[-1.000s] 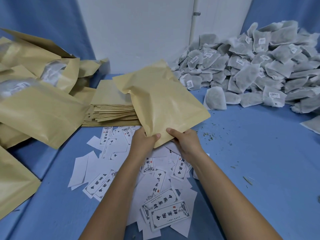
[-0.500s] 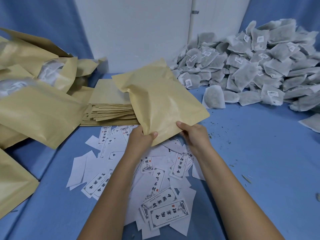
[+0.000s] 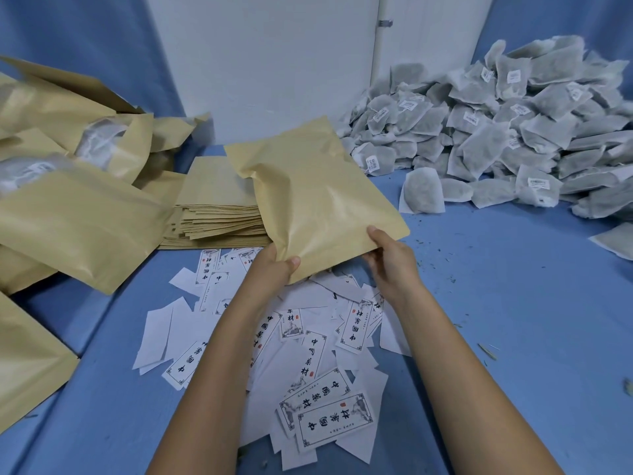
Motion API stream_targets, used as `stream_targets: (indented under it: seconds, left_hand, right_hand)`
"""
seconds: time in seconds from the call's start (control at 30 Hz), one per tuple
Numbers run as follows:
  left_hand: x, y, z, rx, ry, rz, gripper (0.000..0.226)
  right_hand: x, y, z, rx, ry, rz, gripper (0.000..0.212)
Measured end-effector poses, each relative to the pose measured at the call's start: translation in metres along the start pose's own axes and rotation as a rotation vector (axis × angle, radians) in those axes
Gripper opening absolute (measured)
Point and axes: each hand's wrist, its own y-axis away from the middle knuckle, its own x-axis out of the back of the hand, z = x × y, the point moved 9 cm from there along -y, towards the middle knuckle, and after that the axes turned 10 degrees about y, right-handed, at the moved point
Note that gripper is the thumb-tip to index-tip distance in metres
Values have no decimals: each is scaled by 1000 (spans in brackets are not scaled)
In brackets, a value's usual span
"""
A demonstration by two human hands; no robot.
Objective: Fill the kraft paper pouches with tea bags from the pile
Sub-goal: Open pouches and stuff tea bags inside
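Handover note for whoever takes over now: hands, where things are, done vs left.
Left hand: pinches the near corner of the kraft pouch.
Right hand: grips the same pouch's near edge, over the printed labels.
Tea bag pile: far right, neither hand on it.
Flat pouch stack: behind the held pouch.
Done: filled pouches heaped at left, some showing bags inside.
Left: the held pouch looks flat, so open and fill it, then the stack.

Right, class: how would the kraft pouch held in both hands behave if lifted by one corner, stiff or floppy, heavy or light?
Probably floppy: the kraft pouch creases and bows above the left hand and right hand. Likely light, since pinches at its near edge hold it up.
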Motion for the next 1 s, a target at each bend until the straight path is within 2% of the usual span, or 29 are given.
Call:
stream_targets:
  seconds: [0.07,0.13,0.23,0.3,0.4,0.67,0.83,1.0]
  left_hand:
    - [10,-4,0,-11,5,26,38]
    - [18,-5,4,-37,66,53,34]
    - [22,-4,15,-82,256,74,30]
    - [27,-2,18,-88,286,76,23]
    - [54,-3,29,-101,250,115,20]
    - [183,15,70,-164,267,340,19]
    - [263,48,74,-212,293,424,18]
    - [336,79,73,-199,432,554,19]
  right_hand:
    - [15,-6,-5,26,11,92,20]
    - [23,-9,-12,102,180,109,36]
    - [13,0,-19,226,457,54,32]
    - [1,8,-27,317,552,36,30]
    - [-25,15,-36,339,438,-32,30]
    - [-165,36,-20,202,242,-214,17]
    - [-241,59,16,124,187,-303,23]
    - [-313,83,40,64,118,-369,28]
